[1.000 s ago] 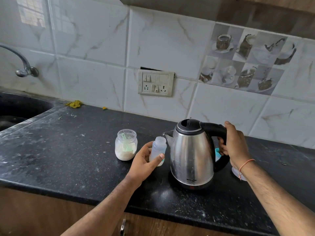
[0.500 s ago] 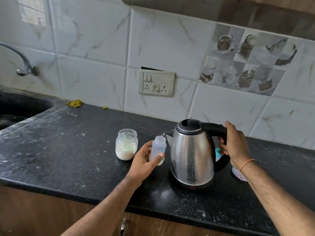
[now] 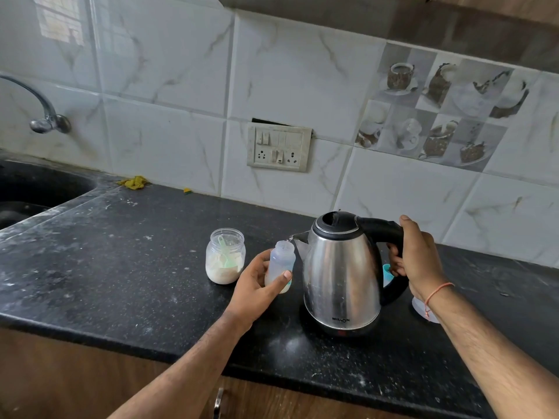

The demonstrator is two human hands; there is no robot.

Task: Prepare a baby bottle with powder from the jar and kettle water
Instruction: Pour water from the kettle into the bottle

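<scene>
The left hand [image 3: 257, 290] wraps round the bottle [image 3: 281, 266], thumb across the front near its base and fingers behind, holding it upright with its open mouth at the top. The bottle's base sits at or just above the counter [image 3: 121, 267]; which one, I cannot tell. The right hand [image 3: 419, 255] is curled tight round the black handle of the kettle [image 3: 341, 273], thumb up along the top of the handle. The kettle, at 3 o'clock from the bottle, tilts slightly toward it, and its spout reaches right to the bottle's mouth. Whether water runs from the spout is too fine to see. The bottle looks cloudy, with a pale layer low inside.

At 9 o'clock from the bottle, just beside the left hand's fingers, stands the jar [image 3: 225, 255], lidless, about half full of white powder, with a pale green scoop [image 3: 225, 252] stuck in it. Behind the kettle, at 3 o'clock from its body, a bit of a teal piece [image 3: 388, 273] shows through the handle loop. Under the right wrist, which wears an orange thread [image 3: 437, 293], lies a clear, pale thing [image 3: 422, 306], mostly hidden.

Farther out, at 12 o'clock on the tiled wall, is a socket plate [image 3: 278, 149]. At 10 o'clock, a yellow scrap [image 3: 134, 182] lies by the wall, and beyond it the sink [image 3: 36, 189] and tap [image 3: 45, 116].
</scene>
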